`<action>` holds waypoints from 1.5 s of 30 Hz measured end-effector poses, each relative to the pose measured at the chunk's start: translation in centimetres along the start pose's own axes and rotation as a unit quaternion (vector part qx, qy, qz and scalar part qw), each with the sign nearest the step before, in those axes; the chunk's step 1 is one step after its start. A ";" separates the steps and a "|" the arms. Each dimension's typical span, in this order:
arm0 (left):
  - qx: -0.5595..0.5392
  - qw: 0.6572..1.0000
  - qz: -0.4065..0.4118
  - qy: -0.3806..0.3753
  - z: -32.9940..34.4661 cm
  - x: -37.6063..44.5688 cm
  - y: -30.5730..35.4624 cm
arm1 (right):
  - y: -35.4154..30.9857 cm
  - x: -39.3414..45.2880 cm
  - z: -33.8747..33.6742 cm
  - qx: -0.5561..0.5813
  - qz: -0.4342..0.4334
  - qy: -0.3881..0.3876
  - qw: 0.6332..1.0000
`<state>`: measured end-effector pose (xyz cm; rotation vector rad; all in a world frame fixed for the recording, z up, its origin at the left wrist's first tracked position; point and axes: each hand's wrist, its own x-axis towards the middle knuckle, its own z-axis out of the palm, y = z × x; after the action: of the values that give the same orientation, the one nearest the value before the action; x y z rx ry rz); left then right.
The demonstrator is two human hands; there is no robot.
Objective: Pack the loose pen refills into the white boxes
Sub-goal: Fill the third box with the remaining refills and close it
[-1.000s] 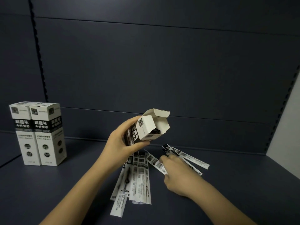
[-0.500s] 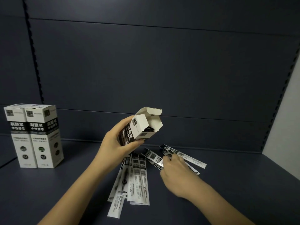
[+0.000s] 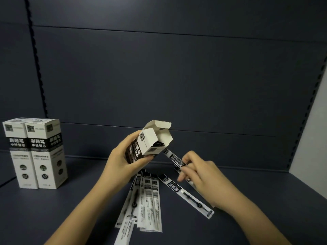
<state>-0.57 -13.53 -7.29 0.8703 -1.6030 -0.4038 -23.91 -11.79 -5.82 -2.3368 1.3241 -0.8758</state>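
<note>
Right now the left hand (image 3: 122,163) grips a white box (image 3: 150,142) near the middle of the frame, tilted with its open top flap up and to the right; dark contents show inside the mouth. Just right of it, the right hand (image 3: 201,175) pinches 1 wrapped refill (image 3: 174,159) between its fingers, the refill's upper end touching the box's lower right edge at the opening. I cannot tell whether that end is inside yet.

Below the hands, a fan of loose refills (image 3: 148,200) lies on the dark shelf (image 3: 70,218) in the lower centre, overlapping one another. 1 more refill (image 3: 187,195) lies apart from the fan, slanting down to the right and passing under the right hand's wrist.

At the left of the frame, 2 closed white boxes (image 3: 35,152) stand upright side by side, touching, well apart from the hands. Behind everything runs a dark panelled back wall (image 3: 177,76), with a pale panel (image 3: 311,138) at the right edge.
</note>
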 end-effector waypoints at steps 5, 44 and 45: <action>0.004 1.000 -0.002 -0.007 0.2 -0.1 -0.1 | -0.4 -0.4 -1.5 0.072 -0.050 0.062 0.994; 0.023 0.998 -0.011 -0.053 0.7 -0.5 -0.2 | -2.2 -1.0 -1.1 0.287 -0.089 0.294 0.907; 0.023 0.998 -0.011 -0.053 0.7 -0.5 -0.1 | -2.3 -1.0 -1.0 0.307 -0.093 0.283 0.904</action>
<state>-1.19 -13.38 -7.94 0.9149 -1.7065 -0.4353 -23.47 -9.67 -4.15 -1.7746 0.8047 -1.8261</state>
